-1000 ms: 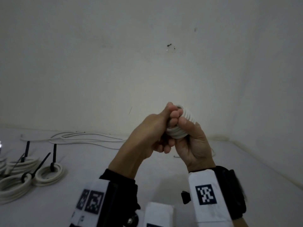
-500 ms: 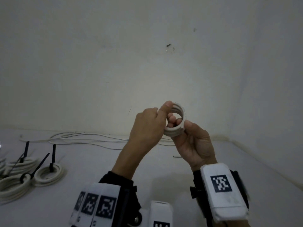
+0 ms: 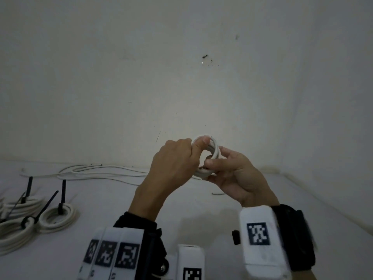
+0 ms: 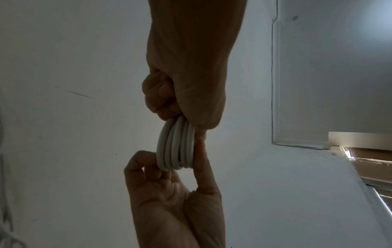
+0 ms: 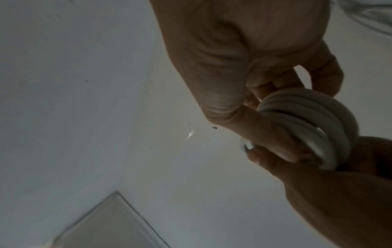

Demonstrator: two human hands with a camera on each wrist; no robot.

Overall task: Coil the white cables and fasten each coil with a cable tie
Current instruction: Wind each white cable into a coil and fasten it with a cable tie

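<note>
We've got the small coil of white round cable (image 3: 210,156) up in the air in front of the pale wall, and both hands are on it. Our left hand (image 3: 173,158) curls round the coil's left side, thumb laid over the top turns, which looks meant to stop the loops springing apart. Our right hand (image 3: 238,174) pinches the coil's right side between thumb and bent fingers, squaring the turns into one neat bundle. No tie on this coil that we can see, so fastening looks like the step ahead. Well left of the coil and lower, finished white coils with black cable ties (image 3: 58,215) lie on the white table (image 3: 201,215). Behind them, loose white cables (image 3: 101,171) trail along the wall's foot, waiting.
</note>
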